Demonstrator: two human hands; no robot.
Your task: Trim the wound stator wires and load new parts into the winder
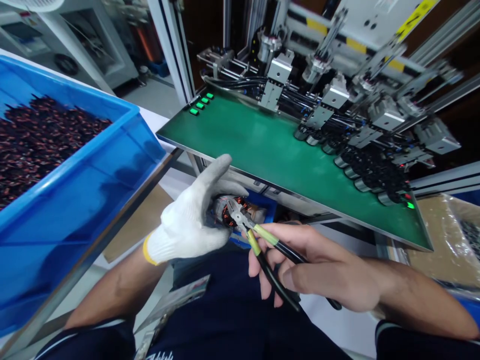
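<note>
My left hand (191, 220), in a white knitted glove, is wrapped round a small wound coil part (229, 212) with copper wire showing; the index finger sticks out. My bare right hand (322, 265) grips the black and yellow-green handles of small cutting pliers (258, 239). The pliers' metal jaws touch the coil part. Both hands are held over my lap, just below the front edge of the green machine table (270, 155).
A big blue bin (93, 180) full of small dark coil parts stands at the left. Along the back of the green table runs a row of metal tool heads (360, 125) with black hoses. Green lit buttons (200, 104) sit at its far left corner. A plastic-wrapped box (446, 240) lies right.
</note>
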